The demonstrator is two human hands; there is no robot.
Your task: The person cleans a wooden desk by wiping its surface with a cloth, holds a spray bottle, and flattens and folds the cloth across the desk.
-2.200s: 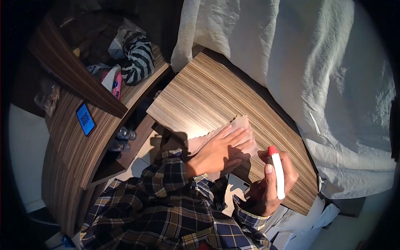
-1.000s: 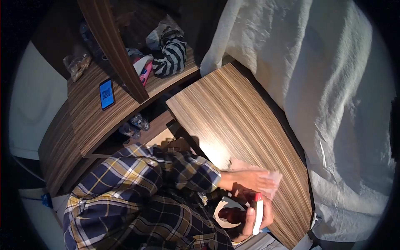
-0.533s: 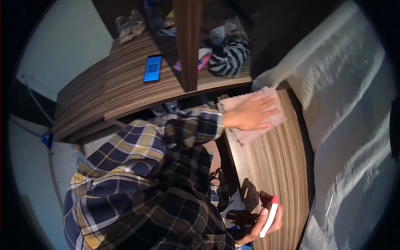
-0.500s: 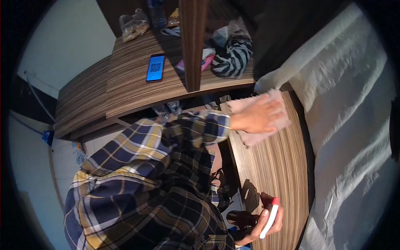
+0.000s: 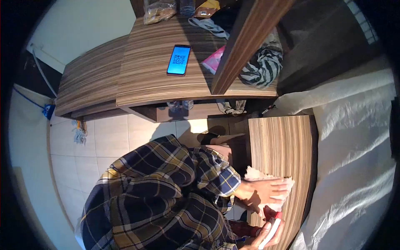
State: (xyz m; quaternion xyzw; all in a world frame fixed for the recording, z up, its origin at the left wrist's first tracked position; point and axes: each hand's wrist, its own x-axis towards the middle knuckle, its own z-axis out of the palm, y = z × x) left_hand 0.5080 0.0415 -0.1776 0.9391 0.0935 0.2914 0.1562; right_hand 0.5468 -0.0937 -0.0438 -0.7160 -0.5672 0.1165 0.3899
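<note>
My left hand lies flat with fingers stretched out on a pale pink cloth with ragged edges. The cloth rests on a striped wood-grain surface. Just below, my right hand is wrapped round a spray bottle with a red and white trigger head. Its dark reddish body shows partly beside the fingers. The two hands are close together, near the lower end of the surface.
A phone showing a QR code lies on a wood-grain desk. A zebra-striped cloth and a pink packet flank an upright post. White sheeting hangs along the right; a fringed mop-like thing touches the tiled floor.
My left hand has slid the cloth from the far upper end of the surface down toward my right hand. The spray bottle has shifted slightly downward, and the view has moved too.
</note>
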